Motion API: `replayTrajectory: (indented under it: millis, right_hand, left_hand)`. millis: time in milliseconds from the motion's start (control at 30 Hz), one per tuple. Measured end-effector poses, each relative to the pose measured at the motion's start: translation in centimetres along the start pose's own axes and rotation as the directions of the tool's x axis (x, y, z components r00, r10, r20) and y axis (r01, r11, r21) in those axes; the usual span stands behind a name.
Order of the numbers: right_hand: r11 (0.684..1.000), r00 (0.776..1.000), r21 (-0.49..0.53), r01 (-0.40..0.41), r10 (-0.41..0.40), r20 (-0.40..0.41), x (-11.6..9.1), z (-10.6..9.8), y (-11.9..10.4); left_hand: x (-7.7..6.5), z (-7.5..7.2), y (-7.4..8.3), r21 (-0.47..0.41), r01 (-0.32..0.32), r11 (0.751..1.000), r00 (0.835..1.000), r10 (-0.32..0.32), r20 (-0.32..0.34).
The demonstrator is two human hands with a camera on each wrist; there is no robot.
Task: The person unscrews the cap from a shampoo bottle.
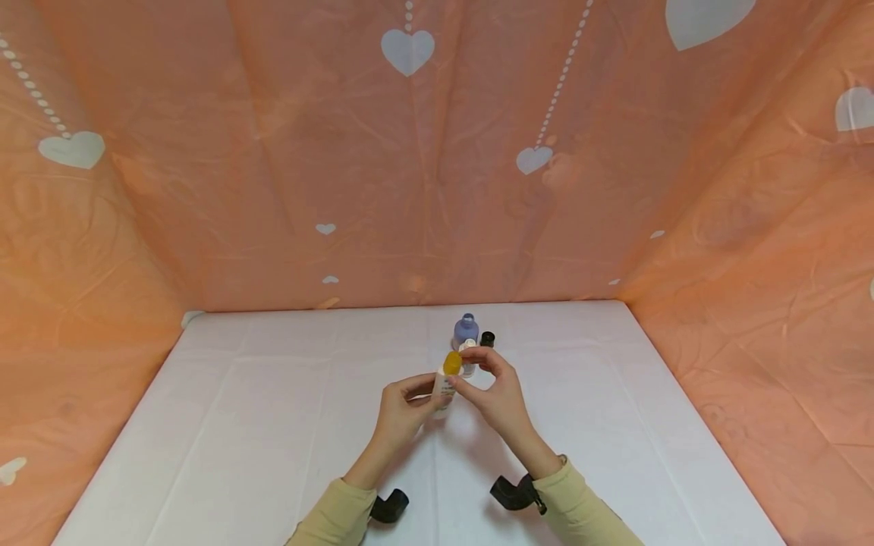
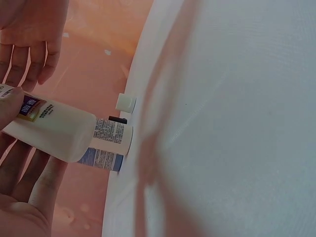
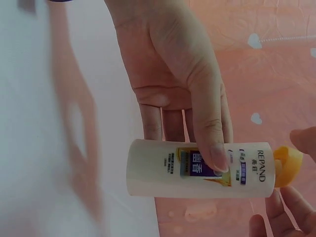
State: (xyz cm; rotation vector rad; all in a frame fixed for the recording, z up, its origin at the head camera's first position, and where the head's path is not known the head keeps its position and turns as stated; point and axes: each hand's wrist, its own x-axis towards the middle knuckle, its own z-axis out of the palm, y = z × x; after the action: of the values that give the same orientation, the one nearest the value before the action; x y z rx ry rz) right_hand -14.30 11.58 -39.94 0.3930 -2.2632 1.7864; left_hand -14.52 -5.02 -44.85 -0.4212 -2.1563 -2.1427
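A white REPAND bottle [image 3: 148, 168] with a purple and gold label and a yellow cap [image 1: 452, 363] is held off the table, slightly tilted. My left hand [image 1: 399, 415] grips its body, the thumb lying over the label. At the bottle's upper end is my right hand [image 1: 498, 390], its thumb and fingers extended on either side of the yellow cap. Any firm contact between them and the cap is hard to make out. In the right wrist view the cap shows a gap at its side.
Behind the hands stand a blue-purple bottle [image 1: 466, 331], a small white bottle [image 1: 470, 369] and a black object [image 1: 488, 338]. A short pale cylinder [image 2: 126, 102] stands near them in the left wrist view. The white table [image 1: 273, 425] meets an orange curtain [image 1: 437, 189].
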Motion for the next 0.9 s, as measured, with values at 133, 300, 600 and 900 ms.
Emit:
replayTrajectory:
  millis: [133, 300, 600, 900]
  right_hand:
    - [1.000, 1.000, -0.009, -0.007, 0.007, -0.007, 0.0, 0.1, 0.0]
    - [0.999, 1.000, -0.035, -0.013, 0.013, -0.009, 0.0, 0.1, 0.1]
    - [0.997, 0.997, -0.071, 0.025, -0.020, 0.069, 0.4, -0.3, 1.7]
    - [0.982, 0.971, -0.174, 0.070, -0.027, 0.239, 1.5, -1.5, 2.7]
  left_hand:
    - [-0.1, 0.0, 0.0, -0.012, 0.002, 1.000, 1.000, -0.002, 0.011]
    - [-0.2, 0.0, 0.1, 0.007, 0.005, 1.000, 0.999, -0.006, 0.031]
    - [-0.3, -0.1, -0.2, 0.004, 0.020, 1.000, 0.997, -0.020, 0.072]
    - [-0.1, -0.1, -0.4, 0.028, 0.007, 1.000, 0.995, -0.010, 0.098]
